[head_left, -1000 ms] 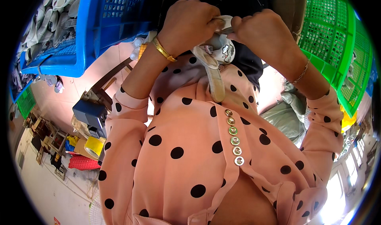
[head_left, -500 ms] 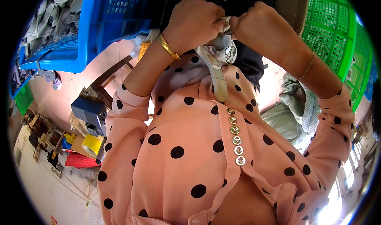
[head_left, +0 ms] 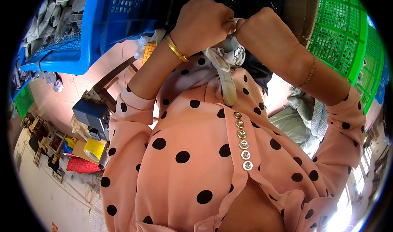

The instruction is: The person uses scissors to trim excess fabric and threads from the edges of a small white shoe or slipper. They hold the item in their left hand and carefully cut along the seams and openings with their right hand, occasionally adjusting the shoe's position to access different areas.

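Note:
A white shoe upper with a dark printed pattern hangs in front of my lap, its beige tongue-like flap dangling toward my shirt. My left hand is closed with the knuckles up, pinching one side of the upper's pale edge. From the other side my right hand is closed on the same edge, the two hands almost touching. The fingertips are mostly hidden behind the knuckles, and so is much of the upper's far part. Dark cloth covers my lap below it.
On the left a blue plastic basket stands close to my left arm, with many grey-white shoe pieces beyond it. A green basket and a brown cardboard edge lie to the right. A filled sack sits on the floor.
My right hand has turned slightly and shifted a little down, its wrist moving left. The left hand and the shoe upper have barely moved.

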Action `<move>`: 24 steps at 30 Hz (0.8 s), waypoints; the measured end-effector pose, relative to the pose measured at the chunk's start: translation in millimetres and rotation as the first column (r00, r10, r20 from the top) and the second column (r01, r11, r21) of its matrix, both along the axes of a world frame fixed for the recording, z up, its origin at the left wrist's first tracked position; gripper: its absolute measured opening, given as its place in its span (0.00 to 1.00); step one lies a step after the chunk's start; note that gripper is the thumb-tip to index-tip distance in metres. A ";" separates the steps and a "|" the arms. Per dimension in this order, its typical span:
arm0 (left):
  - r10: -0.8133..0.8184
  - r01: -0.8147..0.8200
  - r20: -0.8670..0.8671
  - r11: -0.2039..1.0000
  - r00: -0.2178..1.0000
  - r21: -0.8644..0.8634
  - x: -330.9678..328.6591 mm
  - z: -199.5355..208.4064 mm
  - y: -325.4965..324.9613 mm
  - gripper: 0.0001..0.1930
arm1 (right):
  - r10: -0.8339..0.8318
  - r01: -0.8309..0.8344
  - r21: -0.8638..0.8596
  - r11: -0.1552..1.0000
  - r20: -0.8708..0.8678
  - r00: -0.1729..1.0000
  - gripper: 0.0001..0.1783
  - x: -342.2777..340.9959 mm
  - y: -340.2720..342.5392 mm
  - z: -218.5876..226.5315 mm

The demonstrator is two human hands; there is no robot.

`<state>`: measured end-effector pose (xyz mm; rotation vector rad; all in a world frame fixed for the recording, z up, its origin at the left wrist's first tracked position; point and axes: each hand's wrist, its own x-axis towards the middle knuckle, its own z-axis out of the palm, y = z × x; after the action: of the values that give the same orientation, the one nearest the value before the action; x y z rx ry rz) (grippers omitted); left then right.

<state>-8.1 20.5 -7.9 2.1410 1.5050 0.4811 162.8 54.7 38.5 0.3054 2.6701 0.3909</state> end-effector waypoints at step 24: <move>-0.022 -0.020 0.318 0.992 0.948 0.128 -5.7 31.6 -3.2 0.12 | -0.975 0.100 -0.981 0.168 -0.150 0.164 0.12 37.7 -14.9 -34.1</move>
<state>-13.9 17.3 23.7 2.0376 1.3205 0.9007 200.5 39.8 4.5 1.6810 2.5346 -1.8549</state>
